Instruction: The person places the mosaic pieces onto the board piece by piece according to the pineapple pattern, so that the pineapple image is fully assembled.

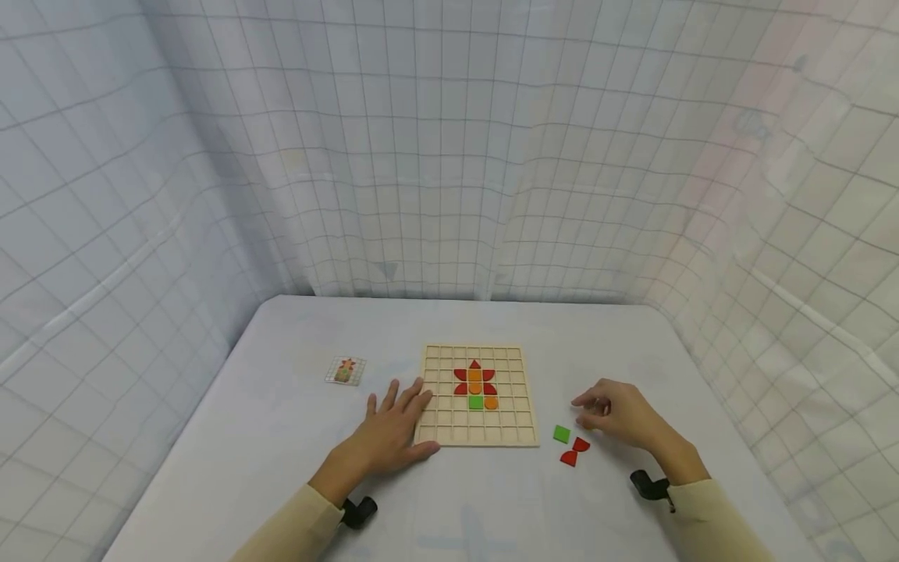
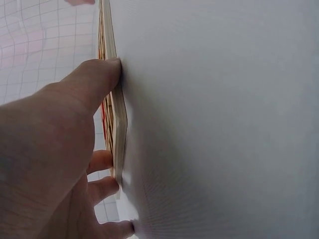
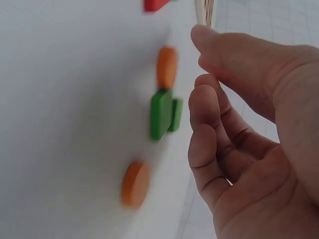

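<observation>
My left hand [image 1: 385,439] has its fingers spread along the left side of a wooden grid board [image 1: 516,433]. In the left wrist view the thumb presses the board's edge and two fingertips touch its corner side. Set in the board are a red triangle [image 1: 474,364], an orange square [image 1: 474,375], several red quarter-round pieces [image 1: 460,375], a green square [image 1: 476,402] and orange discs [image 1: 491,403]. To the right of it, my right hand [image 1: 621,414] hovers with loosely bent fingers and nothing between them. Below that hand, orange discs [image 3: 135,184] and green pieces [image 3: 158,115] lie on the table.
A small picture card [image 1: 346,371] with a coloured pattern on a grid lies left of the board. Between board and right hand lie a loose green square [image 1: 562,434] and two red quarter-round pieces [image 1: 580,445]. Checked white curtains [image 1: 449,156] enclose the white table [image 1: 281,336].
</observation>
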Action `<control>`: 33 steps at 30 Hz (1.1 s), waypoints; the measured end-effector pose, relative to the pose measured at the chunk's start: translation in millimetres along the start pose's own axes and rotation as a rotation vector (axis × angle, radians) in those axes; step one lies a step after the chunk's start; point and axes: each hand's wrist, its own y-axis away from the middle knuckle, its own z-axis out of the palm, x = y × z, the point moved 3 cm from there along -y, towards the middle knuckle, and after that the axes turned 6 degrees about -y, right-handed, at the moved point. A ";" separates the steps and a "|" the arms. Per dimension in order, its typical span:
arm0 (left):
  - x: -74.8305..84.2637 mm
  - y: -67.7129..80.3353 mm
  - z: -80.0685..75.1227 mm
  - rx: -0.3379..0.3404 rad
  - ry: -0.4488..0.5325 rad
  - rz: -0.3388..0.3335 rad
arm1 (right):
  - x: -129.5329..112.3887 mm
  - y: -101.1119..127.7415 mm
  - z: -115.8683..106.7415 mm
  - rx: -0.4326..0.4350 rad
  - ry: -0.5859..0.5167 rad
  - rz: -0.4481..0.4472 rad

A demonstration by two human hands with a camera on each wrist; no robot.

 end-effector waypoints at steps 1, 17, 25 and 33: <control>0.1 -0.1 0.2 0.002 0.000 0.001 | 3.3 3.8 -1.3 -0.005 0.000 0.004; 0.0 -3.3 -0.8 -0.023 -0.002 -0.008 | 20.4 16.0 -1.4 -0.012 -0.026 0.031; -0.2 -2.3 0.1 -0.020 -0.001 -0.007 | 21.1 16.5 0.9 -0.019 -0.027 0.055; -2.0 -4.5 4.2 -0.012 -0.004 -0.011 | 18.0 15.5 0.6 -0.013 -0.004 0.047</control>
